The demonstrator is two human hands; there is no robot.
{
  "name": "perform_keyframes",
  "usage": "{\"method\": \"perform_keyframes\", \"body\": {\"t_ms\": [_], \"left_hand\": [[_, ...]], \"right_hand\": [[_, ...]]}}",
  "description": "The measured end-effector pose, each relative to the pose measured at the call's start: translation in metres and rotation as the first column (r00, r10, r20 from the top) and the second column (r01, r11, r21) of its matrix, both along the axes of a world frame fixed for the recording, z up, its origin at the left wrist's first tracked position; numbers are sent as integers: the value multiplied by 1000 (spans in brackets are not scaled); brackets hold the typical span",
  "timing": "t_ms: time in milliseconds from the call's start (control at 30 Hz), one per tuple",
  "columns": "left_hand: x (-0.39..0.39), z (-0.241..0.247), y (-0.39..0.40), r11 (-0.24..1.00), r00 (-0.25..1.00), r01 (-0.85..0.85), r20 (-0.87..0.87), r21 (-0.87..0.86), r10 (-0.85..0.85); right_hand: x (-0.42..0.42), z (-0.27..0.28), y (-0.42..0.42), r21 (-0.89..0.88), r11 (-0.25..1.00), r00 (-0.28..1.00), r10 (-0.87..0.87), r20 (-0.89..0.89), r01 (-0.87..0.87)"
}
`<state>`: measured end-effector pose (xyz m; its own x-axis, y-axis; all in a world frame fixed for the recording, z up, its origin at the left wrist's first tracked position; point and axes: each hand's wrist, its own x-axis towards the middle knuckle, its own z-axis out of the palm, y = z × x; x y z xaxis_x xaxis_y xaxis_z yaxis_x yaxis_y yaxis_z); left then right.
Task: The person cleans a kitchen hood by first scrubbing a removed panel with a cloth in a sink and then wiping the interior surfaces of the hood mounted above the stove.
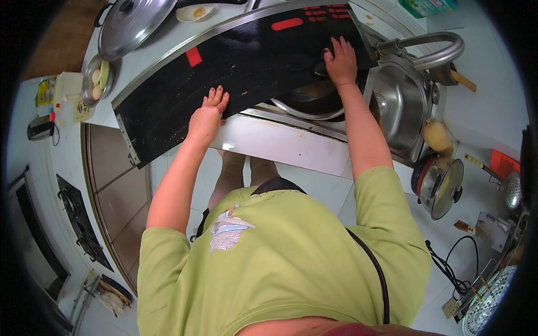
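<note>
A long black glossy panel (260, 63) with metal edge strips and red stickers spans the top of the view, tilted over the counter. My left hand (209, 115) grips its near edge, fingers on the surface and a fingertip showing below the edge. Farther right, my right hand (342, 63) rests on the panel with its fingers apart. Under the panel's near edge, beside my right wrist, part of a dark pan (313, 103) with a bright metal rim shows. The rest of the pan is hidden by the panel and my right arm.
Right of the panel are a steel sink (401, 109), a curved faucet (437, 40), a yellowish gourd (438, 137) and a glass-lidded pot (443, 189). Upper left, a large metal lid (132, 29) and a bowl (98, 80) with eggs sit on the white counter (101, 113).
</note>
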<state>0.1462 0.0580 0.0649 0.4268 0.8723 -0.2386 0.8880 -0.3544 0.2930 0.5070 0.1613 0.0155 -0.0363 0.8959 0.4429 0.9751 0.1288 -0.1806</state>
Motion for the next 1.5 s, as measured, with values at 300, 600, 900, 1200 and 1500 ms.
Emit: {"method": "perform_keyframes", "body": {"t_ms": [300,600,900,1200,1500], "left_hand": [[-10,-4,-7,996,994,-35,107,84,26],[-140,5,-60,699,837,-535,182,475,517],[-222,-24,-84,468,492,-864,120,184,862],[-252,-30,-86,487,509,-860,182,153,841],[-248,-44,-101,309,199,-934,457,-178,867]], "right_hand": [[-188,7,-64,-54,945,941,314,-123,-322],[-99,-10,-22,-8,1000,997,25,76,-24],[-268,-2,-74,-46,959,959,278,-62,-281],[-323,13,-70,116,876,718,454,-528,-469],[-141,0,76,48,994,991,-90,-94,95]]}}
